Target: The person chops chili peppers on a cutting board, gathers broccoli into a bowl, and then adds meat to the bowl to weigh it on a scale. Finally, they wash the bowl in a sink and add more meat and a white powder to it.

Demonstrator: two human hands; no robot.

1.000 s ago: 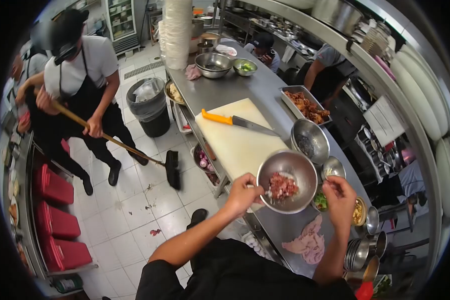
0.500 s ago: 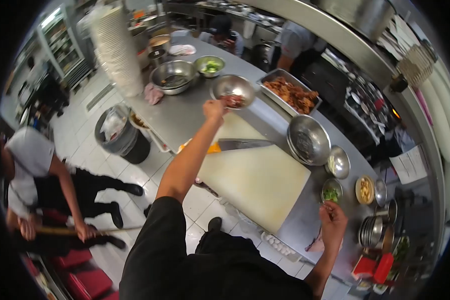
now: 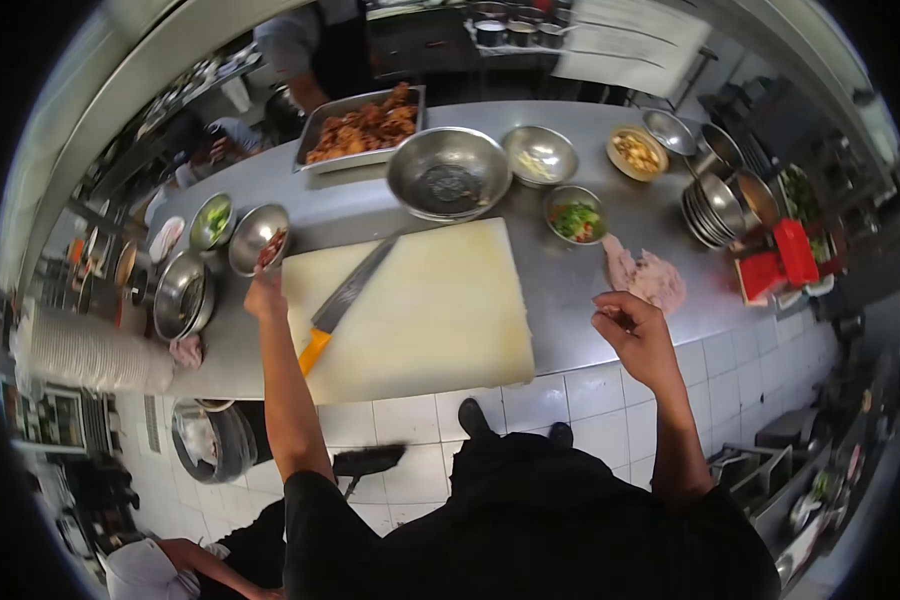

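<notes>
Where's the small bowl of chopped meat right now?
In the head view, the bowl of chopped meat is at the left, off the far-left corner of the cutting board and beside the bowl of greens; the left hand grips its near rim.

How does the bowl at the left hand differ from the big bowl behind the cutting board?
The small bowl is held at its rim by the left hand and holds red meat; the big bowl stands untouched, looks nearly empty and is clearly wider. Both are round bare steel.
</notes>
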